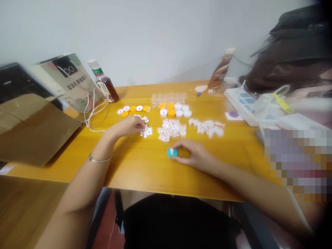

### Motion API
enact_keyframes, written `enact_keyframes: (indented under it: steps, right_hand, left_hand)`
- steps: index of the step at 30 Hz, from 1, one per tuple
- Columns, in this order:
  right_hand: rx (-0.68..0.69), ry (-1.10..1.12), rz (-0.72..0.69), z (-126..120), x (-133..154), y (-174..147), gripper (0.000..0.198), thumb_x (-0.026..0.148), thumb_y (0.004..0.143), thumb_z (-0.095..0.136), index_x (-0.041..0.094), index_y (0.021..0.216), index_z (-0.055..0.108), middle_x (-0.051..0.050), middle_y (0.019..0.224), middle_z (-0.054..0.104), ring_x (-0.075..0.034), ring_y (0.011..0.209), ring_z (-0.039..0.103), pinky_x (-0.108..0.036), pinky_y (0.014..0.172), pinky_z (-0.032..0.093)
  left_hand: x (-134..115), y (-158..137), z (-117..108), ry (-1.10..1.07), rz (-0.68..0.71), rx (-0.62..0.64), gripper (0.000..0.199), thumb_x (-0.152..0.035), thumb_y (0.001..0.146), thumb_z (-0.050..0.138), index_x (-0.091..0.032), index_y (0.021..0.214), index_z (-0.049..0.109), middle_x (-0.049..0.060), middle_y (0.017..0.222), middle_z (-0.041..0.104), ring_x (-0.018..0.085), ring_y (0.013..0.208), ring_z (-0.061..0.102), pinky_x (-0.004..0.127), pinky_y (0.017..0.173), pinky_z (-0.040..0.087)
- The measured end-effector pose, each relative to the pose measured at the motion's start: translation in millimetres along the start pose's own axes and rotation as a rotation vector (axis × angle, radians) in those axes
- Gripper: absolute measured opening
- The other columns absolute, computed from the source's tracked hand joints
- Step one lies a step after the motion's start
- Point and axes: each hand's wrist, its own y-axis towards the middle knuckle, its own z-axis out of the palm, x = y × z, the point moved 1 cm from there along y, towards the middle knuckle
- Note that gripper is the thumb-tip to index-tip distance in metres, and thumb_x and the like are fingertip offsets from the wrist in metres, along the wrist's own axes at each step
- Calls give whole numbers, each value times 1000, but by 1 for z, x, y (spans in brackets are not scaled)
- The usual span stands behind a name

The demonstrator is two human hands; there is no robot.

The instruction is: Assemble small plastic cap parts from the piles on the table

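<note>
My right hand pinches a round teal disc with a white knob at its centre, between thumb and forefinger just above the table. My left hand reaches down to a pile of small round white pieces. Its fingers are drawn together at the edge of that pile, and whatever is between the fingertips is too small to make out. Between and beyond the hands lies a heap of white openwork pieces. To its right is a second spread of white plastic pieces, somewhat blurred.
Orange and white round discs stand in rows farther back, beside orange and white round parts and clear cups. A dark drink bottle, cable and paper bag are left; a brown bottle and power strip right.
</note>
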Motion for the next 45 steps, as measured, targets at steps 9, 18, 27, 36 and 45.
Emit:
enact_keyframes:
  steps: [9,18,27,36,45]
  right_hand:
    - [-4,2,8,0,1,0,16,27,75,60,20,89,57,-4,85,64,-16,78,60,-31,73,49]
    - [-2,-7,11,0,0,0,16,26,75,60,20,89,56,-4,85,63,-16,79,60,-31,74,49]
    - [12,3,-42,-2,3,1,16,26,76,58,20,91,55,-5,86,61,-16,79,57,-31,74,48]
    - [35,-21,-22,-2,2,-1,20,20,76,56,19,96,55,-5,92,61,-17,85,57,-33,78,47]
    - [-15,-24,-46,1,-2,-1,21,20,73,59,19,93,54,-4,88,62,-16,82,59,-31,74,48]
  left_hand:
    - [4,-8,-11,55,-137,-32,19,-21,72,48,-16,82,64,4,83,66,13,72,57,22,65,41]
    - [18,-4,-1,-44,-191,81,18,-25,67,54,-16,80,62,3,78,66,13,68,58,20,59,40]
    - [13,-6,-2,35,-214,56,18,-22,65,51,-17,76,64,3,75,66,13,64,56,21,57,38]
    - [-14,-10,4,367,-274,-56,14,-9,64,46,-13,64,60,7,64,60,14,55,50,25,52,31]
    - [-84,-12,34,1,465,-137,21,-23,89,39,-16,94,58,5,85,62,12,78,56,24,72,43]
